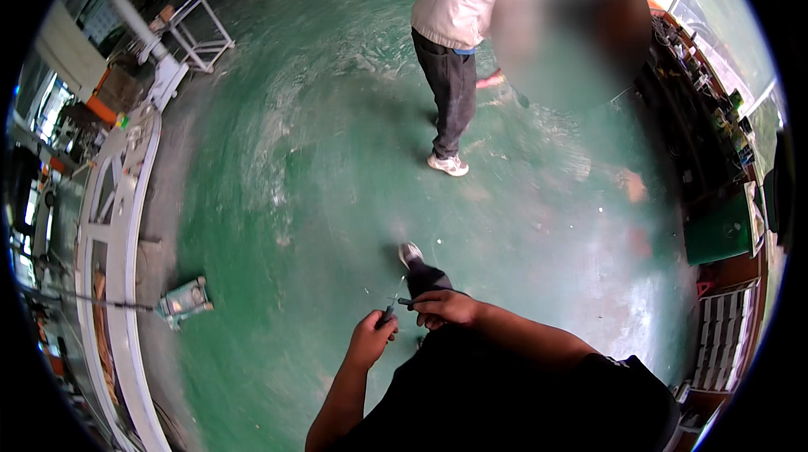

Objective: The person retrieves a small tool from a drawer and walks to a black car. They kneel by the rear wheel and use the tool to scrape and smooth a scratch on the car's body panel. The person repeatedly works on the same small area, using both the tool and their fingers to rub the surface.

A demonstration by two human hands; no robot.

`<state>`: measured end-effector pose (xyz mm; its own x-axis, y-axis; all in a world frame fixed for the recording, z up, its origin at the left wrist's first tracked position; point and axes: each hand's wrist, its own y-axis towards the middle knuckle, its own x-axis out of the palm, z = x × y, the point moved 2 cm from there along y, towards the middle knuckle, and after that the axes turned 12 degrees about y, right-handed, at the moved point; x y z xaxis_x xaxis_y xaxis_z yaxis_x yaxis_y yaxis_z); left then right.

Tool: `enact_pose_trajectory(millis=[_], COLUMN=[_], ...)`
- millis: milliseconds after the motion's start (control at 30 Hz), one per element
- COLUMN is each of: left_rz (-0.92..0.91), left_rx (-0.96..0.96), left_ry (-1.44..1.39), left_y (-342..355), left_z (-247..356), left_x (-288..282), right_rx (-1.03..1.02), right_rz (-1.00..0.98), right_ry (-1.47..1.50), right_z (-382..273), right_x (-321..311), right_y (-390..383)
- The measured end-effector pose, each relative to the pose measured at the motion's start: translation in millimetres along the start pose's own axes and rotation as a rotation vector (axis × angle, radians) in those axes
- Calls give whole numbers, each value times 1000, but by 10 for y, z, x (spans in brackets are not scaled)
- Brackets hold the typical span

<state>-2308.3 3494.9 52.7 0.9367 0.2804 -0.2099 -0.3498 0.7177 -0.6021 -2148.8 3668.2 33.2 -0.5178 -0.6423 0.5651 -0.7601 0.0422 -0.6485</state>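
Observation:
Both of my hands are closed in front of my body, low in the middle of the view and close together. In my left hand (373,340) is a small tool with a dark handle (386,315), its end pointing up and to the right. My right hand (446,308) pinches a short dark rod-like piece (406,302) that points left towards it. Thin, shiny slivers show around where the two ends meet. They are too small to make out, and I cannot tell whether the ends touch.
Ahead, a person in a light jacket (459,2) bends forward; a blurred patch covers part of that area. To the left are a teal trolley jack (185,300) and a long pale metal frame (126,258). A green bin (718,233) and a cluttered workbench (699,107) line the right side.

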Motion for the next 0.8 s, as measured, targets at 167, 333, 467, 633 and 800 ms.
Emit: enact_pose_trajectory(millis=[167, 333, 467, 633, 800], left_rz=[98, 260, 305, 174, -31], left_rx=[-198, -45, 20, -74, 18], left_ry=[-109, -258, -236, -246, 156], left_y=[1496, 2617, 3545, 5510, 7589], left_z=[377, 1575, 2352, 2605, 3801], left_x=[-1009, -2214, -3105, -3846, -4461], right_rx=[48, 75, 26, -315, 47], right_rz=[-58, -135, -291, -216, 122], right_ry=[-133, -477, -293, -572, -352], right_z=[-1423, -3209, -4721, -6142, -7425], right_x=[-37, 56, 384, -140, -1081], right_y=[1617, 3129, 3779, 4928, 5839])
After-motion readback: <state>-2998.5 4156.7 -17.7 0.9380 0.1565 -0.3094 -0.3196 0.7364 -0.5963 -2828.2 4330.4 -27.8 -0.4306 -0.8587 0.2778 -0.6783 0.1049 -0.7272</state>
